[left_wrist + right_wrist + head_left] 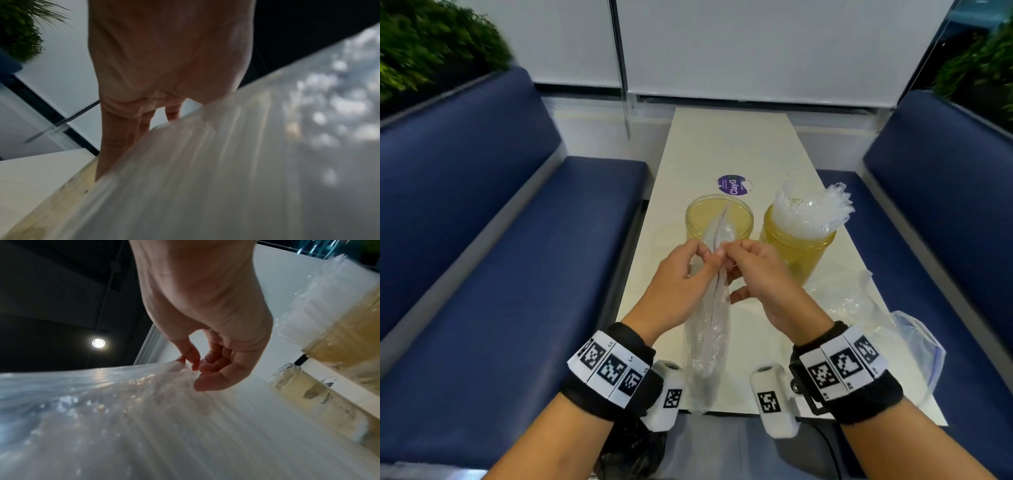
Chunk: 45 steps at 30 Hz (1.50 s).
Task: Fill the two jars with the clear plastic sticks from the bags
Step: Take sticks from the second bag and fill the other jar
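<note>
Both hands are raised over the near half of the table (pixel 722 144), meeting at the top end of a long clear bag of sticks (pixel 710 329). Forearms come in from the bottom corners, wrists angled inward, backs of the hands up.

Left hand (pixel 681 274): fingers curled, thumb and forefinger look pinched on the left side of the bag's upper end. The left wrist view is blurred; it shows the palm and fingers (pixel 115 129) lying along the bag, so the exact grip there is hard to confirm.

Right hand (pixel 760 274): thumb and forefinger pinch the bag's right side near the top, other fingers loosely curled beneath. The right wrist view shows the fingertips (pixel 193 358) at the bag's edge.

The bag hangs near-vertical between the hands. Its lower end reaches the table's near edge, and its upper tip sits in front of the mouth of the left jar (pixel 719 216).

Left jar: yellowish, open, no sticks standing in it as far as I can see. Right jar (pixel 796 240): just beside it, packed with clear sticks plus crumpled plastic (pixel 811 205) poking above the rim.

Empty clear bags (pixel 893 329) lie on the table right of the hands. A purple round sticker (pixel 732 185) sits beyond the jars.
</note>
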Tool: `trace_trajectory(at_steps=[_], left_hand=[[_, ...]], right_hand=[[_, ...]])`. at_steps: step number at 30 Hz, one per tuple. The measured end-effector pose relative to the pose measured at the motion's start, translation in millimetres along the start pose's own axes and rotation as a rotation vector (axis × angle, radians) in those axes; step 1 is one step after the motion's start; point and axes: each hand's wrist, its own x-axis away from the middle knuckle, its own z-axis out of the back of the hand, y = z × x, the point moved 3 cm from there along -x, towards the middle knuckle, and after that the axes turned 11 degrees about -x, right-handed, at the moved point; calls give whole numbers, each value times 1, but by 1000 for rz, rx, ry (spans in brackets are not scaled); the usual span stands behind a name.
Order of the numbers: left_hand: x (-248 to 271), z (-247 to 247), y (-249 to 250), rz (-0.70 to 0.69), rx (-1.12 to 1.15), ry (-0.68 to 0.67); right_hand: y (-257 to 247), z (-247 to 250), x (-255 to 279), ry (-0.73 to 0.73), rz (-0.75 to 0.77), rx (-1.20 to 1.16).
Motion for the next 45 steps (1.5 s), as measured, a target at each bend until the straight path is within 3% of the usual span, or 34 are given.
trace_trajectory(at_steps=[8, 14, 20, 24, 27, 32, 35, 45], left_hand=[[-8, 12, 22, -44, -242, 136], [-6, 14, 26, -35, -190, 107], [-2, 18, 25, -5, -128, 108], [2, 16, 28, -49, -333, 184], [-1, 11, 34, -64, -477, 167], [-5, 7, 36, -59, -370, 74], [-3, 9, 36, -7, -286, 83], [-7, 34, 37, 9, -548, 220]], right_hand=[[-14, -1, -6, -48, 120, 91], [-14, 2, -8, -93, 181, 226], [-15, 10, -7, -120, 123, 223], [-17, 16, -5, -73, 178, 424], [-21, 14, -4, 1, 265, 599], [-17, 6, -2, -39, 166, 630], [-15, 6, -1, -58, 141, 578], [-26, 25, 7, 66, 148, 770]])
